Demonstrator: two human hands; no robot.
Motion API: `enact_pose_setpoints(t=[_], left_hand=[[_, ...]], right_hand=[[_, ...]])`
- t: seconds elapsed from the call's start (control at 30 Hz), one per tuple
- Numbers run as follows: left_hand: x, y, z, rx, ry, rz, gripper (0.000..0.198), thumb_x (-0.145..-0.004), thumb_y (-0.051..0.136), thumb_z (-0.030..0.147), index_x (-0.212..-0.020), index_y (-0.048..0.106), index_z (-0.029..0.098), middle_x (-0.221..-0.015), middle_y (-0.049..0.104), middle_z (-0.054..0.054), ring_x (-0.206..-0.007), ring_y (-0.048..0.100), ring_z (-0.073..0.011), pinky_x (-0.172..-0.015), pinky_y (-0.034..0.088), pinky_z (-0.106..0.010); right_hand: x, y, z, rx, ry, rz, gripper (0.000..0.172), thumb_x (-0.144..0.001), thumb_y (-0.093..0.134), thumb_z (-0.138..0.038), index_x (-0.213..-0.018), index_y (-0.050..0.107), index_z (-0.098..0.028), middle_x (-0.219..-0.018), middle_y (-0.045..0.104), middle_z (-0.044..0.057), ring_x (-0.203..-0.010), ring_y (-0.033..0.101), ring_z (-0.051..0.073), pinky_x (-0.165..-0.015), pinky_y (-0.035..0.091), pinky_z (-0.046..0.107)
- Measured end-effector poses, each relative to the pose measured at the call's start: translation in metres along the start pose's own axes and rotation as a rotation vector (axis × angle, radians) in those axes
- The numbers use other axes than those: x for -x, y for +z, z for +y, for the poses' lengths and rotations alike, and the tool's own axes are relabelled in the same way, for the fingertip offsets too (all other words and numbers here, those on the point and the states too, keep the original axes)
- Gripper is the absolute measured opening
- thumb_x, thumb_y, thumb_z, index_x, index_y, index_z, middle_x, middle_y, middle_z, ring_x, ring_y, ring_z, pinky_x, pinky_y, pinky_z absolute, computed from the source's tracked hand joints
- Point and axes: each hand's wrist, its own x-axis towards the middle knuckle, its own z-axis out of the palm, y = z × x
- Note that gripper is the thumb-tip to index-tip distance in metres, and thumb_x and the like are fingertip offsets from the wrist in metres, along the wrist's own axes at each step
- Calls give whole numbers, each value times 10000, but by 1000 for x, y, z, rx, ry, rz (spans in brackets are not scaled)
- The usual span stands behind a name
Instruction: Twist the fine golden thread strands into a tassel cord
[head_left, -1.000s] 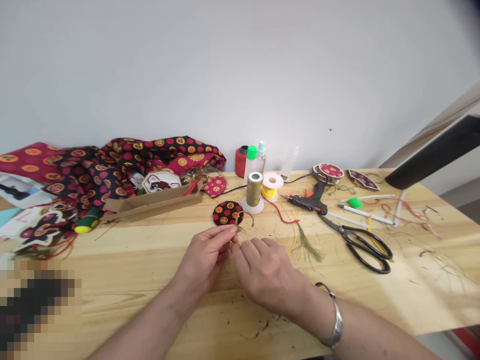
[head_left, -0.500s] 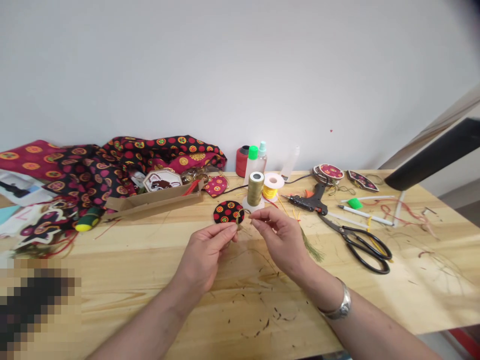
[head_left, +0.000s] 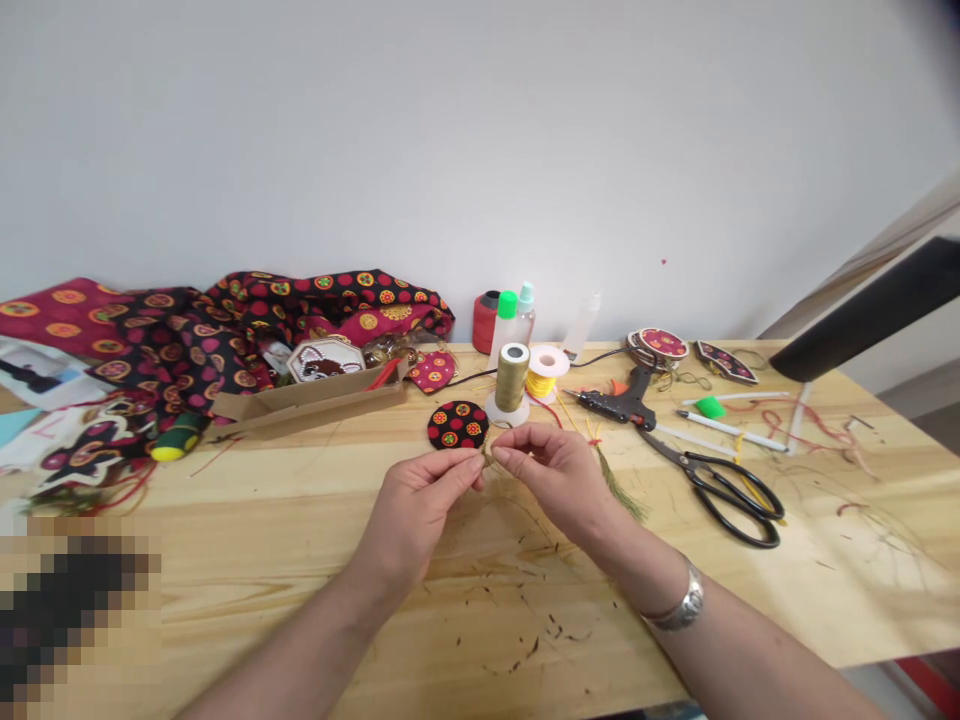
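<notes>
Over the middle of the table, my left hand (head_left: 420,500) pinches a thin olive thread (head_left: 488,455) between thumb and forefinger. Close beside it, my right hand (head_left: 562,480) is closed in a pinch on the same thread, the fingertips of both hands almost meeting. Just behind them lies a round black patch (head_left: 457,426) with a red and yellow flower print. A spool of olive thread (head_left: 513,380) stands upright beyond my fingertips. An olive tassel (head_left: 619,485) with a yellow cord lies right of my right hand, partly covered by it.
Right of my hands lie black-handled scissors (head_left: 735,495), a glue gun (head_left: 619,405) and a white pen (head_left: 731,430). A yellow cord spool (head_left: 544,375) and bottles (head_left: 504,325) stand behind. Leftward are a cardboard tray (head_left: 315,405) and printed cloth (head_left: 247,310). Thread scraps litter the table (head_left: 300,560).
My right hand has shifted slightly left and down, bringing its fingertips nearer my left ones. My left hand has moved a little to the right.
</notes>
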Motion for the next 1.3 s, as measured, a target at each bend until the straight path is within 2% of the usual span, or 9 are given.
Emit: enact_pose_setpoints(t=[0.27,0.67,1.1,1.3], left_hand=[[0,0,-3,-46,38,0,140,-669,639,305,-665,702,180,-611,607,6,-618,487,-127,-588,342,-227],[-1,0,-2,-49,23,-13,151,-672,634,321,-662,694,182,-583,584,20,-585,470,-115,-576,345,-224],[-1,-3,-7,-75,47,-66,140,-719,600,290,-723,690,184,-642,592,19,-632,460,-105,-579,337,-198],[-1,-3,-5,-85,49,-92,156,-732,587,298,-678,665,174,-642,572,21,-639,448,-103,-599,340,-197]], right_hand=[[0,0,2,-13,4,-33,138,-692,616,-269,-745,619,-142,-700,635,20,-587,548,102,-578,448,242],[1,0,1,-22,33,-47,146,-686,618,-266,-754,611,-136,-702,628,25,-582,547,106,-576,448,255],[1,0,2,-4,28,-50,120,-682,624,-250,-747,618,-150,-695,622,14,-572,534,98,-566,442,243],[1,0,1,-8,28,-52,109,-682,623,-246,-736,615,-151,-699,620,14,-578,533,97,-574,443,242]])
